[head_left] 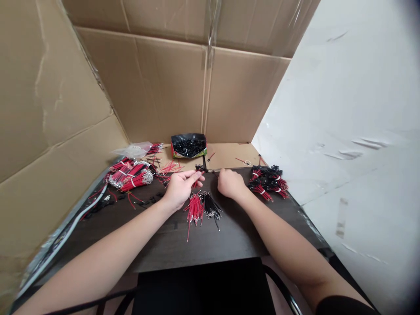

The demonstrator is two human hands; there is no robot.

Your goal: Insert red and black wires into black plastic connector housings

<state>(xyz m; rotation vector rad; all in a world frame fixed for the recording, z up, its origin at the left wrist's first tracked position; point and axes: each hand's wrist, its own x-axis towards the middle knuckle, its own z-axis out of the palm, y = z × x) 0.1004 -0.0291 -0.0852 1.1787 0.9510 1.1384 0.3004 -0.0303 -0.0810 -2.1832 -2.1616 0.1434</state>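
My left hand (180,189) is closed, thumb against fingers, around a few short red wires (196,183) whose black connector ends (200,168) stick up past the fingertips. To its right, my right hand (230,183) is curled shut just above the tabletop. A thin dark piece shows at its fingertips, too small to name. Between my forearms, in front of both hands, lie a loose pile of red wires (194,209) and a pile of black wires (211,205), side by side with silvery tips.
Behind my hands stands an open box (189,146) of small black parts. Tied red wire bundles (131,174) and a plastic bag (133,150) lie at left, finished-looking bundles with black connectors (268,181) at right. Cardboard walls (157,83) enclose the dark table (170,249).
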